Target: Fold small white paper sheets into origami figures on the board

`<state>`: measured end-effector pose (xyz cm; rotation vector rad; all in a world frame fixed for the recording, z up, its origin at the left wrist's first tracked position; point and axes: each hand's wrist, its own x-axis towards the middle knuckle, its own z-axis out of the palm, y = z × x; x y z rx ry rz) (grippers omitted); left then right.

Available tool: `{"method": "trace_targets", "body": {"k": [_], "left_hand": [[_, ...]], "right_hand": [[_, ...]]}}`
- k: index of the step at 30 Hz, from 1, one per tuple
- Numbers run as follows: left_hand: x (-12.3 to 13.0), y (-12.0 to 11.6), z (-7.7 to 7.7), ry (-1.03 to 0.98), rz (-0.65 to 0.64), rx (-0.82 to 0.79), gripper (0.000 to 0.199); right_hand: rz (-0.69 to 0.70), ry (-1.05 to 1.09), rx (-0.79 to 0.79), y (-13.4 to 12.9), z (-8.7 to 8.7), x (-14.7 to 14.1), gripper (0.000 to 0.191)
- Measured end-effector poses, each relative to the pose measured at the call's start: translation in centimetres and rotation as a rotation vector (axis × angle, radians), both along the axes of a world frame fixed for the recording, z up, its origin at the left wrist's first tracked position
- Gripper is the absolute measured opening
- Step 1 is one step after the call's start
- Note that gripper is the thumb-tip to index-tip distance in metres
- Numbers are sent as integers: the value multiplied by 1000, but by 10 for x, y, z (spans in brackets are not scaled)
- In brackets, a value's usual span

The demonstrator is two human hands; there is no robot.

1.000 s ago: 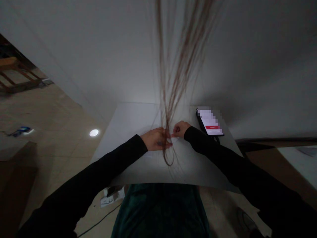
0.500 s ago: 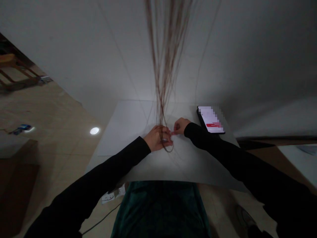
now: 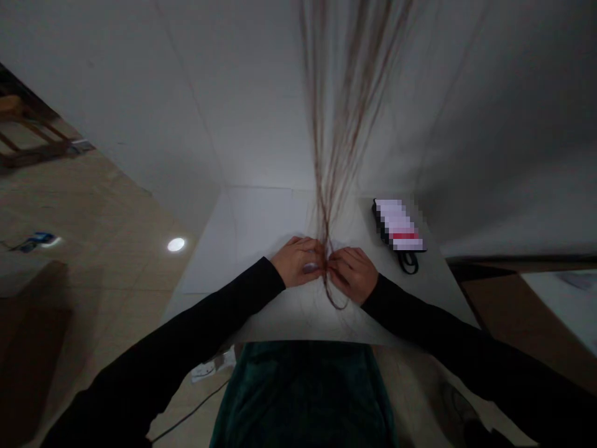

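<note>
Head camera looking straight down, and here we are with both hands meeting over the middle of a white board [image 3: 261,249]! Our left hand [image 3: 297,262] and right hand [image 3: 353,274] sit almost knuckle to knuckle, fingers curled closed and pinching a bunch of thin brown strands [image 3: 342,137]. Those strands rise blurred toward twelve o'clock, pass between the two hands, and droop at six o'clock into a narrow loop [image 3: 336,302] just above the board. Black sleeves [image 3: 196,323] cover our forearms. Over at two o'clock from the hands, a black smartphone [image 3: 398,225] lies on the board with its screen pixelated, and a black cable [image 3: 407,264] curls at its lower end. Down at six o'clock, a dark green garment [image 3: 303,398] fills the view below the board's near edge. Out at ten o'clock, a wooden frame [image 3: 28,140] stands on a tiled floor [image 3: 102,205].
</note>
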<state>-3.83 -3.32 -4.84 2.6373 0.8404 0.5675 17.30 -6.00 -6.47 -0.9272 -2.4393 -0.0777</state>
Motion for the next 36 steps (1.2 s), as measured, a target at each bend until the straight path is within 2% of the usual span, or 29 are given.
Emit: {"method": "trace_targets", "body": {"k": [4,8,15,23,26,29,32,36], "left_hand": [[-3,-3,-1,-10,-10,4,19],[-4,-5,1,14,-19,20,22],[-2,-6,1,49,-20,87,20],[-3,-8,7,85,-34,69,20],[-6,-8,8,95,-49,58,22],[-8,-9,7,110,-71,52,25],[-9,-10,7,120,-58,52,27],[-14,-10,11,133,-87,19,41]], "right_hand": [[97,38,8,-14,-6,10,27],[108,19,-3,-16,-6,16,35],[10,-20,-7,-18,-4,20,33],[-145,-49,-11,9,-9,35,30],[-166,-124,24,10,-7,32,31],[-106,-108,92,-1,-7,22,31],[43,-17,136,-13,-8,11,32],[98,65,137,-15,-7,6,29]]}}
